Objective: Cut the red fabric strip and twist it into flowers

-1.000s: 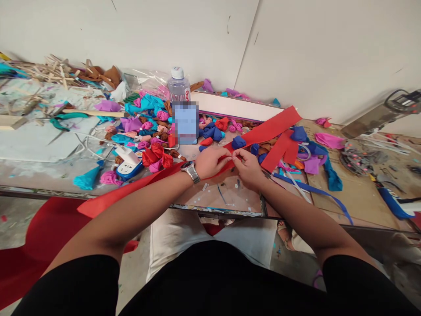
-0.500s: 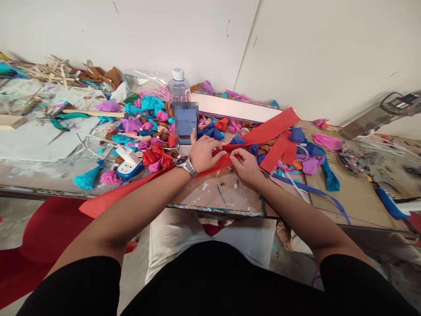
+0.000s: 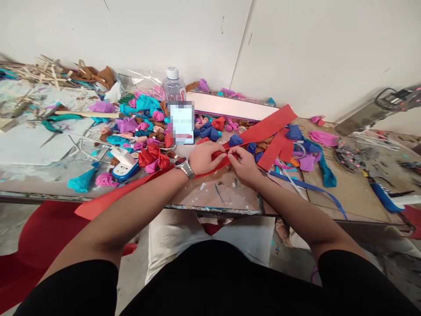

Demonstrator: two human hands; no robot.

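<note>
A long red paper strip (image 3: 263, 128) runs across the worktable from the far right down past its front edge at the left. My left hand (image 3: 205, 157), with a wristwatch, and my right hand (image 3: 245, 164) meet at the strip's middle. Both pinch the red paper, fingers closed, thumbs nearly touching. Just beyond my left hand a phone (image 3: 180, 122) stands propped up with its screen lit. Red rolled paper flowers (image 3: 151, 156) lie to the left of my left wrist.
Piles of pink, teal, blue and brown paper flowers (image 3: 141, 118) cover the table's middle. A water bottle (image 3: 173, 86) stands behind the phone. A white power strip (image 3: 124, 161), teal pliers (image 3: 54, 123) and wooden sticks (image 3: 46, 72) lie left; a blue ribbon (image 3: 309, 189) right.
My left hand went out towards the phone half a second ago and has come back to the red strip beside my right hand. The phone screen is brighter now.
</note>
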